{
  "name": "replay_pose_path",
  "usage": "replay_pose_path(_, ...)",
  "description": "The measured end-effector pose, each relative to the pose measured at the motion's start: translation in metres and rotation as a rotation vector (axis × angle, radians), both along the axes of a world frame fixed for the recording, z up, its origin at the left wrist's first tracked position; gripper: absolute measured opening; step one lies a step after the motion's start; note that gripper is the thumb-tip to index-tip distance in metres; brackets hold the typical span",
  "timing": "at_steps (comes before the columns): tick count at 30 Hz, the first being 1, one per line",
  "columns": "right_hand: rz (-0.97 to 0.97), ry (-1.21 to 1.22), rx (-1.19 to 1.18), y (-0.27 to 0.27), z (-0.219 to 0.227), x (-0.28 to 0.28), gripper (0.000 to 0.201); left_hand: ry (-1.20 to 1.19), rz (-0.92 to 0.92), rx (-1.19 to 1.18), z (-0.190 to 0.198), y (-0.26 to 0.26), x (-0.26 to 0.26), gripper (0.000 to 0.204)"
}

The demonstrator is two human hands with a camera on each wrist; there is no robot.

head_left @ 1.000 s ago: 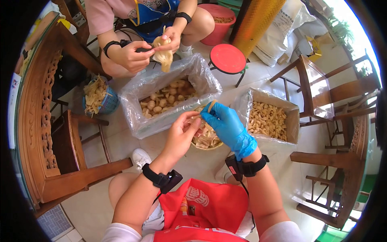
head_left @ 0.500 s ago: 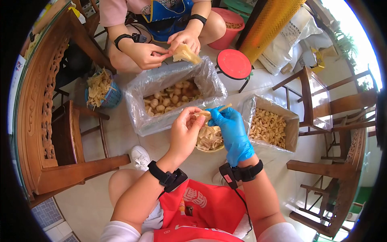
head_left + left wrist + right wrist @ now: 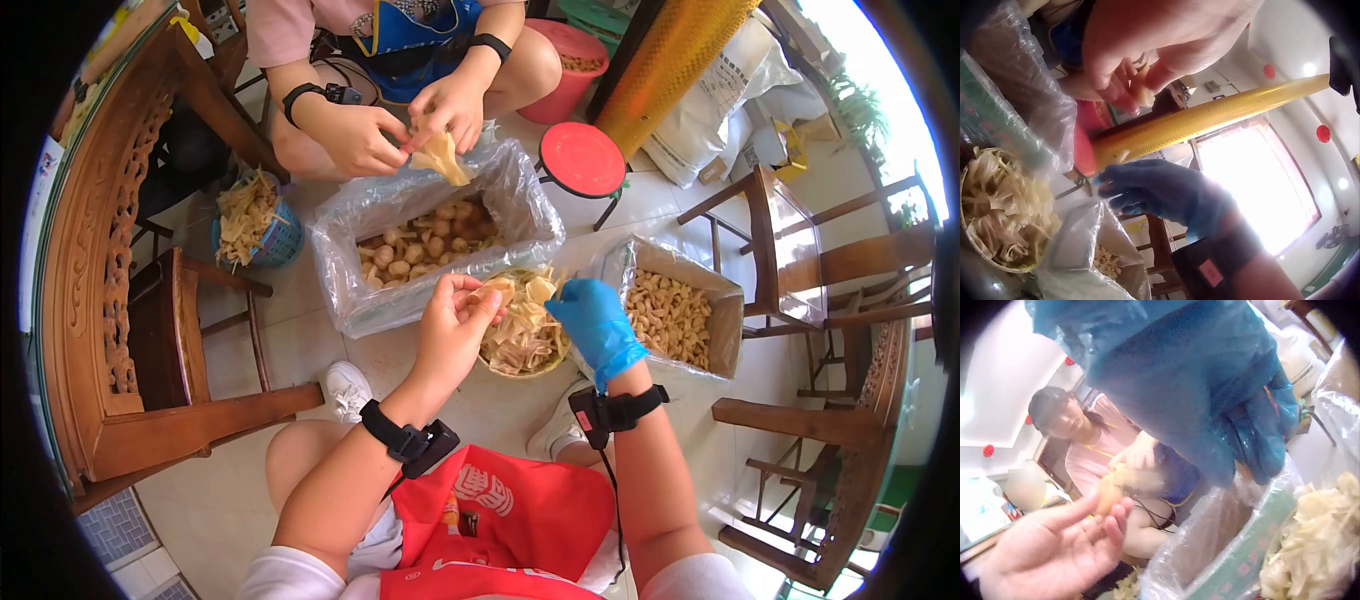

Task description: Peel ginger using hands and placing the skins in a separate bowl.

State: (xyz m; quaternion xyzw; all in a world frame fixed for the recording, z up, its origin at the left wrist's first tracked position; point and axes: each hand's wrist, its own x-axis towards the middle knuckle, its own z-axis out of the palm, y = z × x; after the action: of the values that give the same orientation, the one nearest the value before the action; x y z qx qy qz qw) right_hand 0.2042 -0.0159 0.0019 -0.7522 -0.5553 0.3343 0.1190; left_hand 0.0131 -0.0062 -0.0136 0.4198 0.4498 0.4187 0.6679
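Observation:
My bare left hand [image 3: 462, 325] pinches a small pale-yellow bulb [image 3: 1109, 495] between thumb and fingertips, above the left rim of a round basket [image 3: 505, 375]. Loose pale peels [image 3: 525, 335] heap up in that basket. On the basket's right side is my right hand [image 3: 592, 322], in a blue plastic glove, its fingers loosely bent and pointing down by the peels. In the left wrist view a small pale scrap [image 3: 1124, 155] shows just above the gloved fingers. The right palm is hidden.
Beyond the basket, a plastic-lined box [image 3: 340, 312] holds round bulbs, and another person's hands [image 3: 450, 118] work on a peel above it. At right stands a lined box of pale pieces [image 3: 665, 320]. A red stool [image 3: 582, 158] and blue peel basket [image 3: 285, 240] stand nearby.
The gloved right hand has pulled away from the left hand, to the right and down, uncovering the peel basket. The strip it pinched is out of its fingers. The left hand keeps its hold.

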Motion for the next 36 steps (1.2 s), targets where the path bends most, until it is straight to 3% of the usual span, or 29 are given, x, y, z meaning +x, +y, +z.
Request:
replay_pose_path(4,0.036,-0.209,-0.011,-0.007,-0.01,-0.011,0.036,-0.023,-0.051,-0.016,0.005,0.001,0.0,0.022)
replay_pose_path(8,-0.04,-0.048,0.159,0.001,-0.01,-0.011,0.036,-0.037,-0.097,0.075,0.0,0.002,0.0,0.021)
replay_pose_path(10,-0.091,0.447,0.315,0.003,0.01,-0.022,0.031,-0.003,-0.082,0.08,-0.002,0.002,0.0,0.021)
replay_pose_path(11,-0.092,0.447,0.314,0.003,0.012,-0.026,0.031,0.031,-0.069,0.085,-0.002,0.001,0.0,0.021)
replay_pose_path(13,0.074,0.716,0.302,0.002,0.014,-0.033,0.026,0.047,-0.047,0.075,-0.003,-0.001,0.001,0.02)
replay_pose_path(17,0.1,0.556,0.258,0.0,0.016,-0.038,0.022,0.173,-0.081,0.125,-0.006,-0.001,-0.001,0.018)
replay_pose_path(24,0.018,0.594,0.359,-0.006,-0.002,-0.049,0.022,0.198,-0.056,0.193,-0.009,0.0,0.001,0.018)
replay_pose_path(26,-0.17,0.754,0.3,-0.007,0.001,-0.054,0.022,0.189,-0.019,0.174,-0.007,-0.001,0.002,0.017)
replay_pose_path(30,-0.185,0.759,0.326,-0.009,0.005,-0.058,0.022,0.195,0.019,0.189,-0.003,0.0,0.002,0.017)
replay_pose_path(36,-0.058,0.664,0.321,-0.007,0.006,-0.05,0.019,0.184,0.0,0.18,-0.007,-0.001,0.002,0.017)
